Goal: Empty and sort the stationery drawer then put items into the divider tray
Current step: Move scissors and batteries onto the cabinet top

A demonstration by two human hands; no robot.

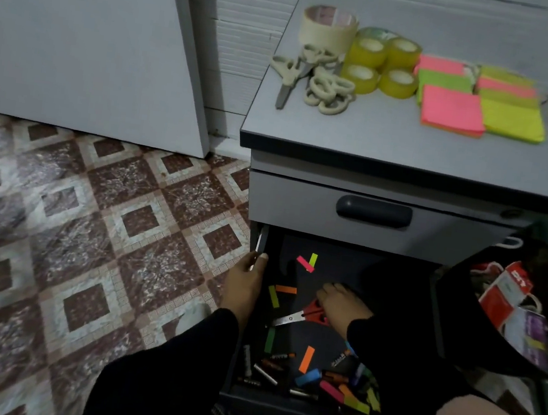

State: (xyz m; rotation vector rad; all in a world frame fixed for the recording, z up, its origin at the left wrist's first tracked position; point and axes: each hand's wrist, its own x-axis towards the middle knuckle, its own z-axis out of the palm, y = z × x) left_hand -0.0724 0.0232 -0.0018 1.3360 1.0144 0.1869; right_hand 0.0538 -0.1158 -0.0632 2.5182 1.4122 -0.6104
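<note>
The lower drawer (354, 272) of the grey pedestal cabinet (409, 162) stands pulled out. The left hand (245, 283) rests on the drawer's left edge, fingers curled over the rim and gripping it. The right hand (343, 303) is inside the drawer, near its middle, lying over the red handles of a pair of scissors (304, 316); the fingers appear curled round the handles, though the hand itself hides most of the grip. The scissor blades point toward the drawer's left wall.

Loose coloured paper strips lie scattered on the dark drawer floor: a pink and yellow pair (308, 262) toward the back, an orange strip (286, 289) left of the right hand, another orange strip (306, 359) nearer the front. Along the front edge lies a heap of batteries (275, 366) on the left and small coloured pieces (346, 390) on the right.

On the cabinet top, sorted groups sit along the back half: a wide beige tape roll (329, 28) at the back left corner, beige-handled scissors (316, 78) in front of it, yellow-tinted tape rolls (381, 63) at the middle, and sticky-note pads (479, 101) in pink, green and yellow toward the right edge. The upper drawer (300, 203) is shut. A dark bag (461, 299) holding packaged goods stands just beside the cabinet's right side.
</note>
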